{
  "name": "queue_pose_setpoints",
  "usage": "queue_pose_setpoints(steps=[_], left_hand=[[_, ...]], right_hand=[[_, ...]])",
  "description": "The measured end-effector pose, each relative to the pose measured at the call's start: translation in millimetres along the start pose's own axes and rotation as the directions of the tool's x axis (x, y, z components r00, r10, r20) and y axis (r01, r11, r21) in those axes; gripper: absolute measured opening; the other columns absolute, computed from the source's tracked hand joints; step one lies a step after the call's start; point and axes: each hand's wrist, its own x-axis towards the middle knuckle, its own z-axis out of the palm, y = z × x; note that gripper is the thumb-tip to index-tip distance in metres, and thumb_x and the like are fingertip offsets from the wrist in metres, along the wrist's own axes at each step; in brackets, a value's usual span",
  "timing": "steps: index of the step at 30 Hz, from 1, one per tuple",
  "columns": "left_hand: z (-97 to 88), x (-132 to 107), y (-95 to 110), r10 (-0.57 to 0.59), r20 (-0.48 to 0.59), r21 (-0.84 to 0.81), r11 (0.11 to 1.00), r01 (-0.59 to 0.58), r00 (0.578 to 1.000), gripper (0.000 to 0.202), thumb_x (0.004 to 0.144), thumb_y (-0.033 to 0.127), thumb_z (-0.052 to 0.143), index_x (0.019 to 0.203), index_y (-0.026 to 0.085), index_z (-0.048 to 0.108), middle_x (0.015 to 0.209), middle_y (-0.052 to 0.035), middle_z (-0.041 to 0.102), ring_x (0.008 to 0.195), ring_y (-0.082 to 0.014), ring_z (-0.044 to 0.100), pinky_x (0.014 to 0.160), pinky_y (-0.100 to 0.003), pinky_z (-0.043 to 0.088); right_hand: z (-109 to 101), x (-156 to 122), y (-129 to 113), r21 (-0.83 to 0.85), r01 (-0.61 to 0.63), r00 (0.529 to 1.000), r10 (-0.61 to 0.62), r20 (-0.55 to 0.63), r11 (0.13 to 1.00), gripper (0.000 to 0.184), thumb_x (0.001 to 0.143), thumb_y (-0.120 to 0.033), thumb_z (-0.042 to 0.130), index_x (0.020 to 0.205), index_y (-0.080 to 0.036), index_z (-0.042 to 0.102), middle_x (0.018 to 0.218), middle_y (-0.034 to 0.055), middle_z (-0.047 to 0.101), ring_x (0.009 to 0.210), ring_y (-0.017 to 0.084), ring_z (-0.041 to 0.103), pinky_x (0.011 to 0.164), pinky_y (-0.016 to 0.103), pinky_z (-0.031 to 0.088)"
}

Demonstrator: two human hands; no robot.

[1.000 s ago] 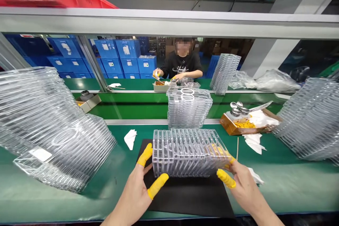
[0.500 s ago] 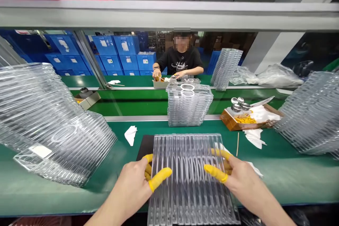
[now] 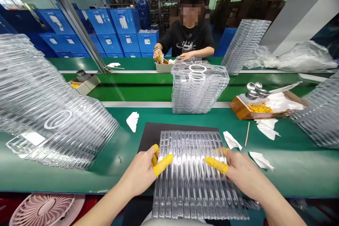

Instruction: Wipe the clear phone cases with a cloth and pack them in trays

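Your left hand point(image 3: 140, 171) and right hand point(image 3: 241, 171) grip a clear ribbed plastic tray point(image 3: 198, 180) by its long sides, yellow finger cots point(image 3: 162, 165) on the fingers pressed against it. The tray's far end sits over a black mat point(image 3: 174, 136), and its near end juts past the front edge of the green counter point(image 3: 119, 173) toward you.

Straight ahead, a neat stack of trays point(image 3: 200, 91) stands on the counter. Larger leaning stacks point(image 3: 53, 113) crowd your left, and another stack point(image 3: 317, 122) rises at your right. To the right of the mat lie crumpled tissues point(image 3: 261, 160) and a thin wooden stick point(image 3: 247, 134), just short of a cardboard box point(image 3: 239, 109) holding yellow cots and metal canisters point(image 3: 253, 90).

Across the line, a co-worker point(image 3: 190, 37) in a black T-shirt works over a small box point(image 3: 162, 66), with blue crates point(image 3: 106, 21) behind. A pink fan point(image 3: 42, 210) sits below the counter's edge.
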Motion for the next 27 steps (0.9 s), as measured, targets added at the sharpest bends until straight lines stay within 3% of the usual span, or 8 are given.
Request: queue_pose_setpoints(steps=[3,5,9,12,15,18,22,27], left_hand=[[-3.1,8,-6,0.039,0.007,-0.037,0.999,-0.039,0.999,0.044,0.090,0.062,0.045,0.071,0.023,0.037,0.057,0.0078,0.039,0.051,-0.0126,0.036,0.053,-0.026,0.026],[-5.6,17,-12,0.081,-0.102,-0.149,0.984,-0.096,0.992,0.041,0.089,0.060,0.050,0.078,0.021,0.048,0.064,0.0043,0.050,0.057,-0.0146,0.046,0.057,-0.027,0.032],[-7.7,48,-17,0.149,-0.281,-0.380,0.890,-0.252,0.948,0.055,0.089,0.061,0.048,0.123,0.019,0.046,0.115,-0.0088,0.059,0.103,-0.0224,0.057,0.089,-0.034,0.043],[-4.8,72,-12,0.240,-0.199,-0.486,0.818,-0.308,0.950,0.058,0.086,0.065,0.049,0.121,0.018,0.051,0.126,-0.0112,0.058,0.119,-0.0245,0.053,0.100,-0.035,0.041],[-2.0,87,-4,0.287,-0.065,-0.555,0.786,-0.273,0.956,0.048,0.080,0.058,0.063,0.104,0.017,0.062,0.106,-0.0096,0.068,0.100,-0.0238,0.063,0.087,-0.033,0.048],[-1.9,90,0,0.266,0.004,-0.562,0.798,-0.218,0.964,0.036,0.073,0.045,0.075,0.090,0.016,0.064,0.090,-0.0056,0.068,0.080,-0.0189,0.063,0.071,-0.029,0.048],[-4.7,88,-1,0.226,-0.009,-0.546,0.815,-0.194,0.974,0.033,0.069,0.041,0.077,0.082,0.016,0.059,0.082,-0.0014,0.063,0.072,-0.0150,0.057,0.067,-0.027,0.045],[-7.2,85,1,0.183,-0.042,-0.509,0.842,-0.179,0.982,0.036,0.067,0.042,0.079,0.078,0.017,0.056,0.075,0.0020,0.057,0.067,-0.0133,0.051,0.064,-0.026,0.042]], right_hand=[[1,5,8,0.087,0.043,0.998,-0.046,0.041,0.995,0.045,0.084,-0.062,0.047,0.059,-0.024,0.042,0.054,-0.0015,0.049,0.054,0.017,0.043,0.053,0.027,0.033],[2,9,22,0.189,0.057,0.995,-0.071,0.071,0.980,0.041,0.086,-0.056,0.042,0.061,-0.024,0.044,0.058,-0.0002,0.054,0.058,0.018,0.049,0.054,0.027,0.037],[4,26,55,0.142,-0.056,0.991,0.072,-0.109,0.988,0.027,0.080,-0.040,0.040,0.061,-0.024,0.052,0.053,0.0017,0.057,0.054,0.021,0.054,0.053,0.029,0.039],[-2,46,60,0.091,-0.088,0.908,0.117,-0.403,0.992,0.028,0.077,-0.040,0.045,0.087,-0.023,0.066,0.066,0.0043,0.067,0.061,0.025,0.061,0.058,0.033,0.044],[-12,63,32,0.082,0.161,0.863,-0.100,-0.494,0.984,0.043,0.083,-0.050,0.051,0.113,-0.023,0.064,0.107,0.0066,0.070,0.090,0.027,0.066,0.080,0.037,0.050],[-18,71,-18,-0.025,0.369,0.895,-0.362,-0.260,0.929,0.050,0.087,-0.057,0.049,0.123,-0.025,0.060,0.125,0.0053,0.064,0.113,0.029,0.060,0.094,0.043,0.047],[-10,72,-77,-0.229,0.484,0.874,-0.458,0.159,0.844,0.051,0.089,-0.054,0.052,0.121,-0.015,0.061,0.114,0.0131,0.068,0.104,0.035,0.064,0.086,0.048,0.051],[3,69,-93,-0.304,0.527,0.848,-0.468,0.248,0.794,0.053,0.087,-0.052,0.060,0.122,-0.013,0.057,0.112,0.0154,0.066,0.097,0.037,0.065,0.082,0.051,0.052]])
